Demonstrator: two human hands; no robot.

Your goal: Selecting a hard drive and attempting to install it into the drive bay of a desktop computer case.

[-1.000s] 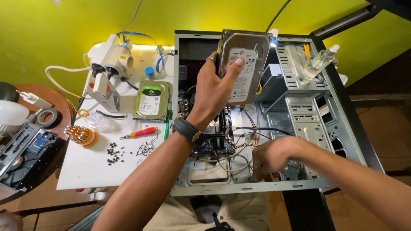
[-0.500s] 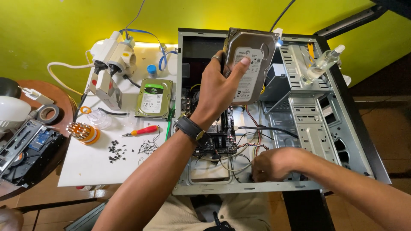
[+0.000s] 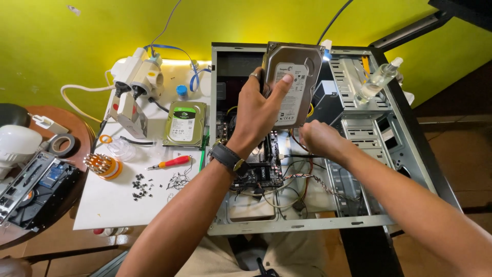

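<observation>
I am at a small computer repair bench against a yellow-green wall. An open computer case [image 3: 328,138] lies on its side with its boards and cables bare. Left of the case, the white worktop [image 3: 110,205] carries a loose hard drive [image 3: 185,123], a red-handled screwdriver [image 3: 169,163], a screwdriver bit set [image 3: 102,165], scattered black screws [image 3: 140,186] and a power strip [image 3: 138,77].
</observation>
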